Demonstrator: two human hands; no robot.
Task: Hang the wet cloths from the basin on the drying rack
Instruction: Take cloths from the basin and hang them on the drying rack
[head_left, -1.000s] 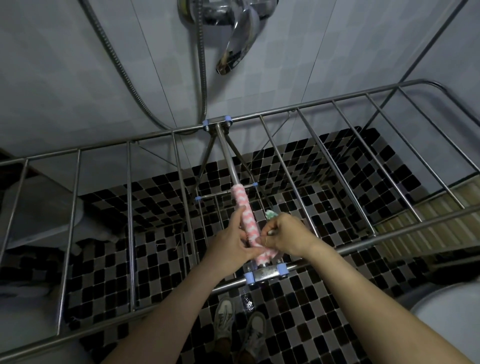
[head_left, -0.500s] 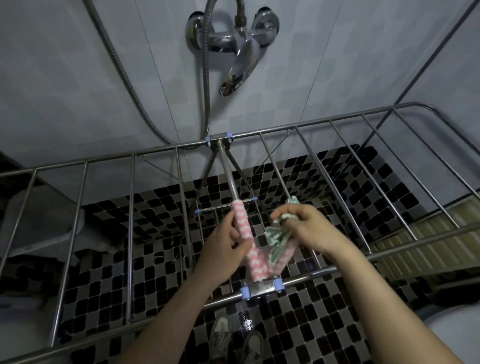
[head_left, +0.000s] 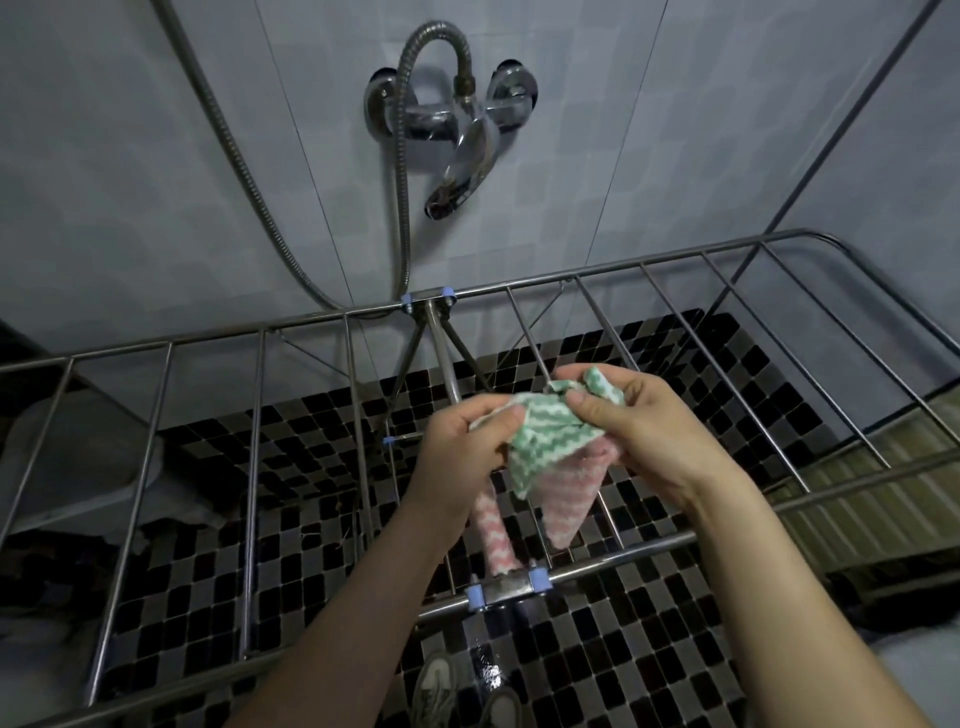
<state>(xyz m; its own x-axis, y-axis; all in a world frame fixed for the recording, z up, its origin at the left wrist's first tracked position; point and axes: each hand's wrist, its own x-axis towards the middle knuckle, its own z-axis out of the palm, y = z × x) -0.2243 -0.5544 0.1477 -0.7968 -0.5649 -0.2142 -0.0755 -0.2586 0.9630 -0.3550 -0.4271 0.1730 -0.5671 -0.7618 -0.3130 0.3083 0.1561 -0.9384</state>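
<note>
A black-and-grey mosaic floor lies beneath the drying rack, and a pale tiled wall rises behind it. The rack is steel, with thin rods running from its back rail to its front rail and a thicker bar down the middle. On the wall above the back rail sits a chrome tap, and its hose loops down behind the rail.

Both hands are above the middle of the rack. The left hand pinches the left edge of the green cloth between thumb and fingers. The right hand pinches its bunched upper right part the same way.

A pink cloth hangs in a point under the green one, above the rods. A pink strip lies along the middle bar; whether the two are one piece I cannot tell.

Shoes show on the floor below the front rail, where blue clips hold the middle bar.
</note>
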